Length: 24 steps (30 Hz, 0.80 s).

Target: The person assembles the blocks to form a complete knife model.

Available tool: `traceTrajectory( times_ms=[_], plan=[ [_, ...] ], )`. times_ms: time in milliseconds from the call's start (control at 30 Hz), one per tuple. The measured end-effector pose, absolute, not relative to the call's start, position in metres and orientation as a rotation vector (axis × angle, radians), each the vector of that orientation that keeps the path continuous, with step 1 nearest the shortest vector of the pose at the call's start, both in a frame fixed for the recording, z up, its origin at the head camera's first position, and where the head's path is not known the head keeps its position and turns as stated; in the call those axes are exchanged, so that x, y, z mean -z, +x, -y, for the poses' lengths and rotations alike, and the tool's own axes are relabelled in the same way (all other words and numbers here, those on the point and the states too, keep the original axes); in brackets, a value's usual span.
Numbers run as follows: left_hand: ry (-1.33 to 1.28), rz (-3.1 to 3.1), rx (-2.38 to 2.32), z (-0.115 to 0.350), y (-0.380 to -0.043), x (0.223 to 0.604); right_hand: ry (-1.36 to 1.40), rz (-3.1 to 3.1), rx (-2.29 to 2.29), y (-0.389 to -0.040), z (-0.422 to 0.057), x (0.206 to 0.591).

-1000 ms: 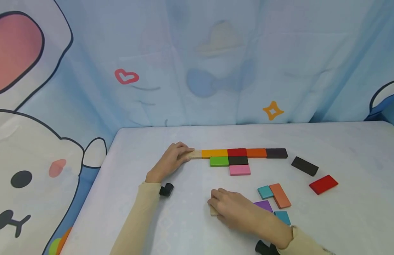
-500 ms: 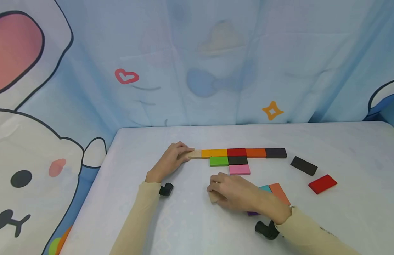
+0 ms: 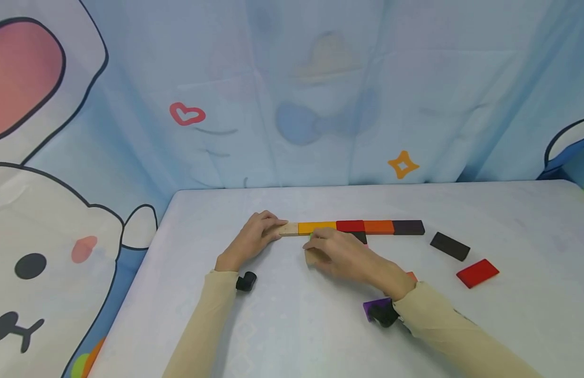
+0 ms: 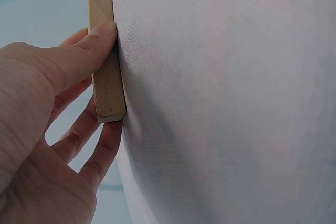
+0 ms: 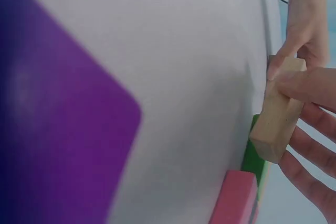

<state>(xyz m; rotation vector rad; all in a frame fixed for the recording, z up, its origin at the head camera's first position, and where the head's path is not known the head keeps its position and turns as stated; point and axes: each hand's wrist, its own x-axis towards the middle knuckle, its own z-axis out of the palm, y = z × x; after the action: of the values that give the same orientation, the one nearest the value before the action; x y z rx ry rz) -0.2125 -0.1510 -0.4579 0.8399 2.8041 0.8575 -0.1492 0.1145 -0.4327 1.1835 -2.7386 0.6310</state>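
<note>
My left hand [image 3: 254,239] pinches a plain wooden block [image 4: 109,90] between thumb and fingers, at the left end of a row on the table. Rightward along that row lie a yellow block [image 3: 315,227], a red block [image 3: 350,226], an orange block [image 3: 379,227] and a dark block [image 3: 408,227]. In my right hand [image 3: 346,254] is a second plain wooden block [image 5: 278,121], held by thumb and fingers just in front of the row. Beyond it, the right wrist view shows part of a green block [image 5: 253,162] and a pink block [image 5: 233,198]; in the head view my right hand mostly hides both.
Loose to the right lie a black block [image 3: 450,246] and a red block [image 3: 478,273]. A purple block [image 3: 371,308] sits beneath the right wrist's black camera [image 3: 384,314], and an orange block's corner [image 3: 412,275] shows past the forearm. Behind the white table [image 3: 273,325] hangs a blue printed curtain [image 3: 292,94].
My right hand has carried its wooden block away from me, up toward the row, now covering most of the green and pink blocks. The left hand stays in place.
</note>
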Motion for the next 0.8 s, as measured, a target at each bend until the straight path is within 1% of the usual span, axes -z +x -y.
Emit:
traceTrajectory(
  times_ms=[433,800],
  plan=[
    [0.835,-2.808,-0.852,0.1500,-0.2121,0.4573,1.040,2.875,-0.602,-0.1538,-0.1131,0.4353],
    [0.844,-2.817,-0.841,0.1506,-0.2115,0.4571,1.065,2.875,-0.525,-0.1554,-0.1118,0.4362]
  ],
)
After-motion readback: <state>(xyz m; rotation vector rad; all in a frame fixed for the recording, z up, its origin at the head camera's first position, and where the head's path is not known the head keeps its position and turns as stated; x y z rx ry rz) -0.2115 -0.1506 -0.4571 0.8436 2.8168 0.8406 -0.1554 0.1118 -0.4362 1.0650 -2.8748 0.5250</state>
